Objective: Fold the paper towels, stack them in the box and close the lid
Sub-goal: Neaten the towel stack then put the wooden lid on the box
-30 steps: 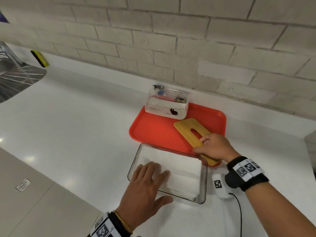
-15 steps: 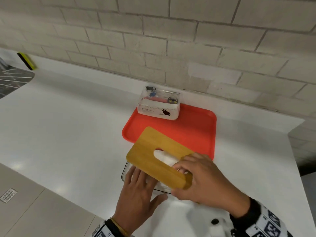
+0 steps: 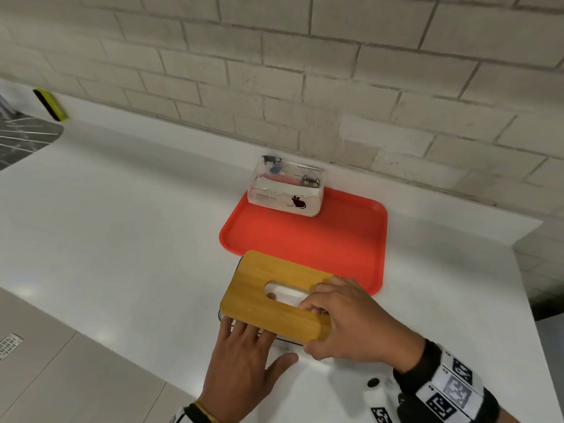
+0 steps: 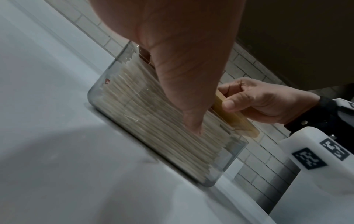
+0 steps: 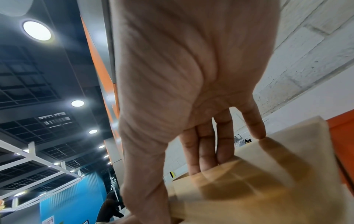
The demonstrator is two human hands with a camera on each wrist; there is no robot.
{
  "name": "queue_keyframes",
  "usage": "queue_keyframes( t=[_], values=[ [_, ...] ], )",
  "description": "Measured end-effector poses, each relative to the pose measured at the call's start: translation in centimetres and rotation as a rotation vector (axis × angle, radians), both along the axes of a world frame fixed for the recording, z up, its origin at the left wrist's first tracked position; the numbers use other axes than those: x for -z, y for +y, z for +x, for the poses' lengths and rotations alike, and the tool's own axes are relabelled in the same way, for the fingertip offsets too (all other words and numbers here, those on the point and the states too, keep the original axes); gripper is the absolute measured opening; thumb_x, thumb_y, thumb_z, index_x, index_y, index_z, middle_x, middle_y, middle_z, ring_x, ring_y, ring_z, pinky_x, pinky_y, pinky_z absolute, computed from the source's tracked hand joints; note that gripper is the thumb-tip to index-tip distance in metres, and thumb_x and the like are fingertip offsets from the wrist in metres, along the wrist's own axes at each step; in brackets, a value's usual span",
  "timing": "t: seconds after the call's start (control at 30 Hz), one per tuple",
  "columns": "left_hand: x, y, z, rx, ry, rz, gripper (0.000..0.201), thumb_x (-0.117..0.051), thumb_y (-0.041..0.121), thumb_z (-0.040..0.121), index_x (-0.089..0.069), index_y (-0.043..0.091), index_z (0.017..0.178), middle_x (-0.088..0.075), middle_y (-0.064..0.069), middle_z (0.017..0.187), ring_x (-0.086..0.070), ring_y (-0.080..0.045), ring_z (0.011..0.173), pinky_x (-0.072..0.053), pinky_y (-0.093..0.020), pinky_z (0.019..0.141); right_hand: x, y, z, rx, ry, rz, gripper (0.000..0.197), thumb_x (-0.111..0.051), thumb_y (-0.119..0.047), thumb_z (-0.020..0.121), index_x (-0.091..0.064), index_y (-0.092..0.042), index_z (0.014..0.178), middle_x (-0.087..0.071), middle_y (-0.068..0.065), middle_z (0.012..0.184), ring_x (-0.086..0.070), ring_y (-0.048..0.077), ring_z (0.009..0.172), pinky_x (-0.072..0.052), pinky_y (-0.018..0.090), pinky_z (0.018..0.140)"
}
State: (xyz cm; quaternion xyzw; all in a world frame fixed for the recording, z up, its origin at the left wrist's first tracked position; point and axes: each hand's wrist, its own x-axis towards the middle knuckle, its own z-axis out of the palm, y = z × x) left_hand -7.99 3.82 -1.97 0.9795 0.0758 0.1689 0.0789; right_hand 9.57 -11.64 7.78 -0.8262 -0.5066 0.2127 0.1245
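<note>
The wooden lid (image 3: 262, 288) with an oval slot lies tilted over the clear box (image 4: 99, 94), hiding most of it in the head view. My right hand (image 3: 335, 315) grips the lid's near right end, fingers in the slot and thumb under the edge. In the left wrist view the same lid (image 4: 233, 115) hangs just above the box's rim. My left hand (image 3: 244, 340) lies flat at the box's near side, its fingers (image 4: 191, 118) pressing down on the stacked folded paper towels (image 4: 134, 106) inside. White towel shows through the slot.
A red tray (image 3: 335, 248) sits right behind the box, with a cat-print paper towel pack (image 3: 287, 193) at its back edge. Brick wall behind. A yellow-black sponge (image 3: 50, 103) and a steel drainer (image 3: 21, 138) are far left. The white counter ends at the right (image 3: 531, 270).
My right hand lifted the lid off the red tray, carried it over the box and lowered it. My left hand slid back toward the box's near edge, still on the towels.
</note>
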Motion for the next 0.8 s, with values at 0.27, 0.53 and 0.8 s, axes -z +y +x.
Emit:
queue_keyframes(
  t=[0.27,0.53,0.8],
  values=[
    [0.4,0.3,-0.1,0.003,-0.037,-0.052,0.068,-0.064,0.072,0.09,-0.067,0.025,0.139,-0.055,-0.001,0.155,-0.059,-0.029,0.136,-0.043,-0.058,0.112,0.0,0.9,0.4,-0.021,0.013,-0.008,0.054,-0.075,-0.059,0.068,-0.067,-0.04,0.118,-0.059,-0.018,0.097,-0.047,0.006,0.098,-0.038,0.025,0.097],
    [0.1,0.6,-0.2,0.029,-0.06,-0.13,0.063,-0.068,0.069,0.089,-0.07,0.026,0.136,-0.057,0.003,0.153,-0.062,-0.024,0.133,-0.047,-0.056,0.107,0.0,1.2,0.5,-0.021,0.015,-0.014,0.051,-0.076,-0.059,0.067,-0.068,-0.039,0.113,-0.062,-0.015,0.096,-0.048,0.005,0.096,-0.039,0.024,0.098],
    [-1.1,1.8,-0.6,0.052,-0.247,-0.232,0.031,-0.078,0.053,0.088,-0.081,0.029,0.109,-0.074,0.019,0.118,-0.07,-0.012,0.114,-0.048,-0.039,0.103,0.1,1.3,0.9,-0.006,0.015,-0.013,0.048,-0.077,-0.059,0.063,-0.068,-0.042,0.106,-0.055,-0.019,0.088,-0.045,0.001,0.089,-0.038,0.022,0.091]
  ],
)
